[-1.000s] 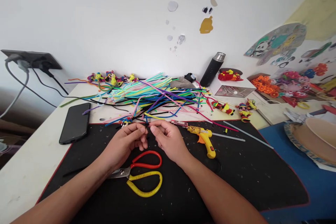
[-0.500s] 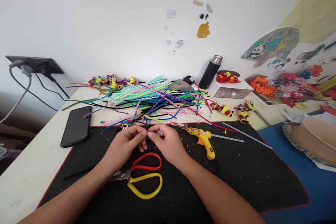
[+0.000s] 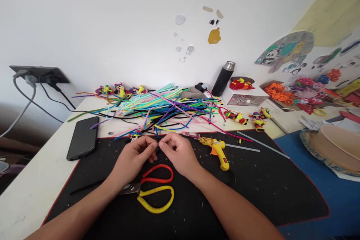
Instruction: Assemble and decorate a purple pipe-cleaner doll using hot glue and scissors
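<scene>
My left hand (image 3: 135, 157) and my right hand (image 3: 178, 153) meet fingertip to fingertip above the black mat (image 3: 258, 187). Both pinch a small dark piece between them, too small to name. Just below the hands lie scissors (image 3: 153, 189) with one red and one yellow handle. A big heap of coloured pipe cleaners (image 3: 165, 107) lies just beyond the hands. A yellow glue gun (image 3: 215, 146) rests to the right of my right hand.
A black phone (image 3: 83, 137) lies at the left on the white table. Small pipe-cleaner figures (image 3: 239, 117) stand behind the mat. A black flask (image 3: 223, 78) stands by the wall. Glue sticks (image 3: 261, 144) lie at the right. Cables hang from a socket (image 3: 39, 75).
The hands have stayed pinched together, with only small finger movement. The view has tipped slightly, so everything sits a little lower and further left in the picture.
</scene>
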